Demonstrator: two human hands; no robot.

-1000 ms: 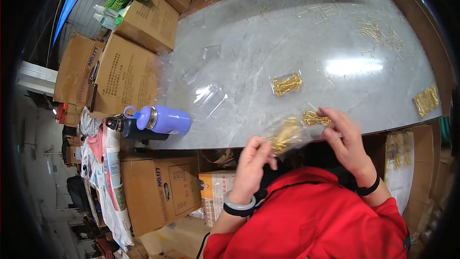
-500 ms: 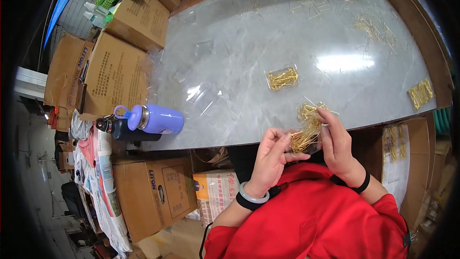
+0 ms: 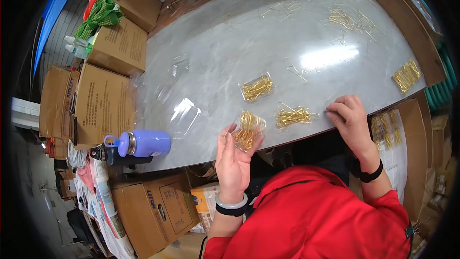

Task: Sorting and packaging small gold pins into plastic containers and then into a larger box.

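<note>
My left hand grips a small clear plastic box filled with thin gold wire hooks, tilted above the table's front edge. My right hand is apart from it on the right, over the same edge, with fingers curled in and thumb close to them. Whether anything is pinched there is too small to see. Between the hands, a loose heap of gold hooks lies on the grey table. Just behind stands another clear box of gold hooks.
A third bundle of hooks sits near the right edge, and loose hooks are scattered at the back. Empty clear boxes lie on the left, beside a purple bottle. Cardboard boxes line the left side.
My hands, together at the box before, are now apart: the left has drawn left with the box of hooks, the right has moved to the right. The heap between them shows fully now.
</note>
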